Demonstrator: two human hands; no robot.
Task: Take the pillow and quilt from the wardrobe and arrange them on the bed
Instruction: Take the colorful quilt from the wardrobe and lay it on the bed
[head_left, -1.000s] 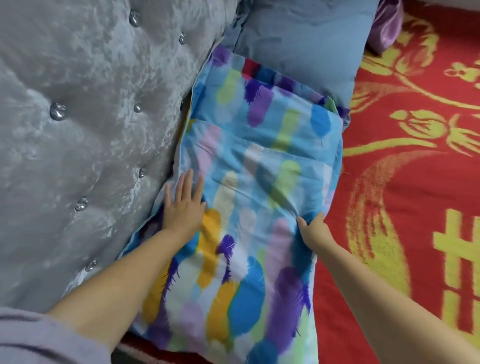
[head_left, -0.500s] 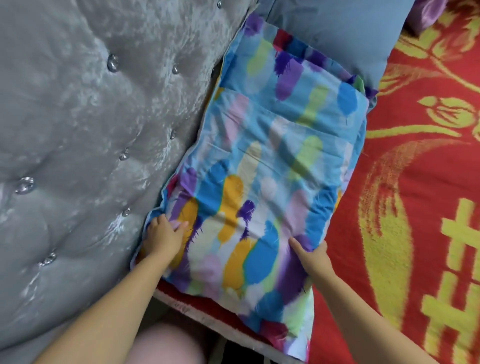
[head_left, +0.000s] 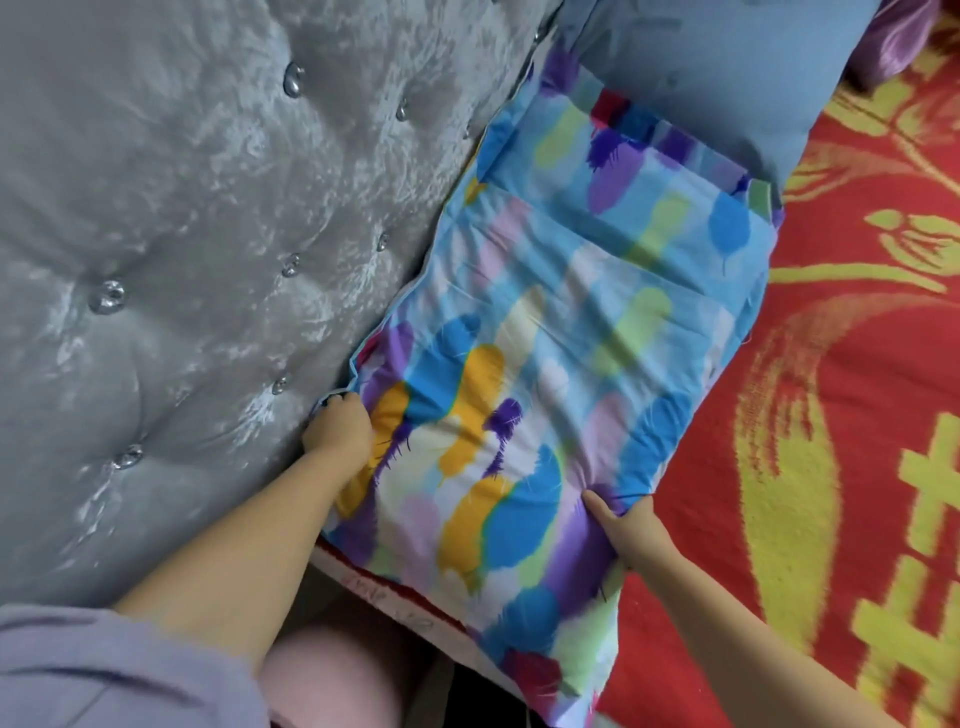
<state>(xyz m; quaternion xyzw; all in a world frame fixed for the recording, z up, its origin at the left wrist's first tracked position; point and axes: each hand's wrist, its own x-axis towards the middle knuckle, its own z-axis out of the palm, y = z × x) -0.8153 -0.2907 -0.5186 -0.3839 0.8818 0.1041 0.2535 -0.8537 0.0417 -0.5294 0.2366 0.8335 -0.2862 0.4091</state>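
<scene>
A pillow (head_left: 566, 332) in a blue cover with coloured feather prints lies flat on the bed, its long left side against the grey headboard. My left hand (head_left: 337, 428) is closed on the pillow's left edge where it meets the headboard. My right hand (head_left: 626, 525) pinches the cover at the pillow's right edge, thumb on top. The pillow's near end hangs a little past the mattress edge. No quilt is in sight.
A tufted grey velvet headboard (head_left: 197, 234) with shiny buttons fills the left. A plain blue pillow (head_left: 727, 67) lies beyond the colourful one, with a purple cushion (head_left: 893, 47) at the top right. The red and yellow bedspread (head_left: 831, 415) covers the right side.
My hands slid down from the pillow's middle to its near part. The left hand went from flat on top to gripping the left edge. The right hand keeps hold of the right edge.
</scene>
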